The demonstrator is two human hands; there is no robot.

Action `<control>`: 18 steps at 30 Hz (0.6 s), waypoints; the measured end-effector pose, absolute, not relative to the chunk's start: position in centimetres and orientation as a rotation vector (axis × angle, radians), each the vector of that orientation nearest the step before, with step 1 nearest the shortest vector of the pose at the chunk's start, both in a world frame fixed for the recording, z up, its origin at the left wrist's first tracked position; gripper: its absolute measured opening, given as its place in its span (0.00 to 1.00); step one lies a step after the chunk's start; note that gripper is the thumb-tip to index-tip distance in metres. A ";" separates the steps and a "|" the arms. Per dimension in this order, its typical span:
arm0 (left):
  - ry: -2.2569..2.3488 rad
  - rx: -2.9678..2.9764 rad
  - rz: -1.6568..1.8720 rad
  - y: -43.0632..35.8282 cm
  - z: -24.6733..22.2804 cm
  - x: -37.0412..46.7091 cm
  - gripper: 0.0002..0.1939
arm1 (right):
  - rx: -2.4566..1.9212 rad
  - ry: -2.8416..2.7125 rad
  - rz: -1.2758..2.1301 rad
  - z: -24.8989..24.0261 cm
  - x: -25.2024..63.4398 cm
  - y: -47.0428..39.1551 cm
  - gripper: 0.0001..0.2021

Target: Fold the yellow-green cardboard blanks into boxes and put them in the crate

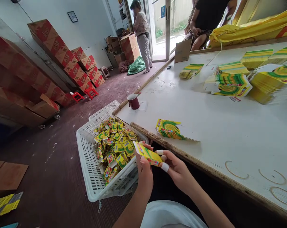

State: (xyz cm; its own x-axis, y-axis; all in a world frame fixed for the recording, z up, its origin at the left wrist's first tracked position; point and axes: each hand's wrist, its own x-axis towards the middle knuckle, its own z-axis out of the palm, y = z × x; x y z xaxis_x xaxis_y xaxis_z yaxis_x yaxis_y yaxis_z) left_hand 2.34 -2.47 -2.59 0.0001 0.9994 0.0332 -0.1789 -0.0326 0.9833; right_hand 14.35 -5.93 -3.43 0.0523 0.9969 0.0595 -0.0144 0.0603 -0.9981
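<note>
Small yellow-green printed cardboard carton, held just off the table edge, above the near corner of the basket. Left hand pinches its lower end; right hand grips the other end, fingertips wrapped in white tape. Both hands closed on it. Carton looks part-formed, so the step in hand appears to be folding it into shape. Next move likely calls for closing the flaps and a short drop to the left.

White slotted plastic basket just left of the hands, heaped with finished yellow cartons. On the white worn table: a loose flat carton blank near the edge, a dark red mug farther along, stacks of flat printed blanks well apart at the far side.
</note>
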 end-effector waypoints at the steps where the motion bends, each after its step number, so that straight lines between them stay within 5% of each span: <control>1: 1.011 1.136 1.308 -2.7 -2.5 2.2 0.38 | -1.141 -1.154 1.155 -3.3 14.7 -5.9 0.15; 11: 1.073 1.000 1.385 -2.4 -1.6 2.7 0.21 | -0.976 -0.822 1.330 -2.2 13.0 -6.1 0.17; 18: 1.006 0.746 1.257 -1.7 -2.3 2.6 0.22 | -1.045 -0.660 1.358 -2.3 14.5 -5.6 0.19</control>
State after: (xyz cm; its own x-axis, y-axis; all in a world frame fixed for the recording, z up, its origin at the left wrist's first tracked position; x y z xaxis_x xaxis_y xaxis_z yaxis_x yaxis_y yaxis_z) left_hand 2.62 -1.72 -2.29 0.0101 0.9802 -0.1976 -0.4071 0.1845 0.8945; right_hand 14.51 -5.57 -2.35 0.1467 0.9718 -0.1846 -0.4558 -0.0992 -0.8845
